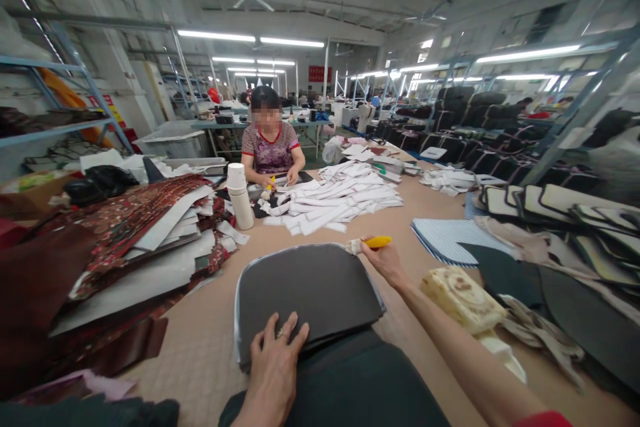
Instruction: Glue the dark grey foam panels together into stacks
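Observation:
A dark grey panel [305, 297] with a rounded far edge lies on the brown-covered table, on top of a stack of similar pieces. Whitish paste lines its curved rim. My left hand [276, 353] rests on the panel's near left part, fingers spread, a ring on one finger. In my right hand [383, 260] is a brush with a yellow handle [379, 241]; its pale bristles touch the panel's far right corner. Dark green-black fabric [365, 380] lies at the near side, under my left wrist.
Patterned red and white sheets [145, 233] are heaped at left beside stacked white cups [240, 197]. Many white strips [335, 197] lie ahead, where a co-worker [273, 140] sits holding a yellow-handled brush. At right are a glue-crusted container [463, 299], striped fabric [457, 240] and edged panels [560, 207].

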The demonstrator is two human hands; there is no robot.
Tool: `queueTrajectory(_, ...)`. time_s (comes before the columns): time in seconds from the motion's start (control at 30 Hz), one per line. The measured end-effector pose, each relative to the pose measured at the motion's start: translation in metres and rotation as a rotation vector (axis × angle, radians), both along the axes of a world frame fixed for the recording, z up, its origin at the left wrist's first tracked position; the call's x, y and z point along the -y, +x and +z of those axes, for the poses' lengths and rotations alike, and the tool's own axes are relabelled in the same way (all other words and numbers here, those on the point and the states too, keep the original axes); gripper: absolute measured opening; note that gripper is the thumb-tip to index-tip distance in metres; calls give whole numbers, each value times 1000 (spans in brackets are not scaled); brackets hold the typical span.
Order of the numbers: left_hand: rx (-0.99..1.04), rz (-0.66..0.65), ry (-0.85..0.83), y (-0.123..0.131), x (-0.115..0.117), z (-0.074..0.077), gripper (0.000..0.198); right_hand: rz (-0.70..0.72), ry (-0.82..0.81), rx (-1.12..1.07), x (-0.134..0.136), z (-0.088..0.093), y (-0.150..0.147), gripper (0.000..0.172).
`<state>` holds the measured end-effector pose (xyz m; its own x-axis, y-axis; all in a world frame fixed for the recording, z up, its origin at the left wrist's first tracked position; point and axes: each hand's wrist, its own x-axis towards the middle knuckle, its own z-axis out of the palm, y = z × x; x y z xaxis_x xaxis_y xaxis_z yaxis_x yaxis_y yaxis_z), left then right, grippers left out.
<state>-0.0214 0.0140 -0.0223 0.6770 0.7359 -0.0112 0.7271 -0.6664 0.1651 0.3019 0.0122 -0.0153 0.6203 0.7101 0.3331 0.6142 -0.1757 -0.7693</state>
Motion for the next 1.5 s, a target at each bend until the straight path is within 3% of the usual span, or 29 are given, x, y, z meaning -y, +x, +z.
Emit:
queueTrajectory(0.27, 11, 20, 96, 3, 0, -9, 58, -73, -55, 102, 36, 11, -16, 32)
queueTrajectory(0.5, 42, -46, 12, 0, 0, 8, 56, -131, -133, 120, 72, 20, -38, 30)
queueTrajectory(0.87, 48, -52, -7, 2, 4, 8, 55, -36, -114, 71, 159, 30, -87, 22)
queueTrajectory(1.0, 235, -52, -172, -5, -11, 22, 45, -119, -28, 120, 173, 49, -101, 23)
queueTrajectory(1.13, 540, -15, -369, -33, -53, 42, 44, -84, 6, -35, 150, 78, -113, 32)
queueTrajectory(1.23, 575, 33, -441, -58, -76, 41, 48, 120, -77, -300, 110, 88, -140, 38)
queueTrajectory(1.4, 619, 29, -553, -72, -78, 28, 52, 563, -140, -577, 43, 73, -215, 33)
queueTrajectory(1.5, 629, 1, -593, -71, -74, 29, 53, 669, -194, -599, 22, 56, -242, 25)
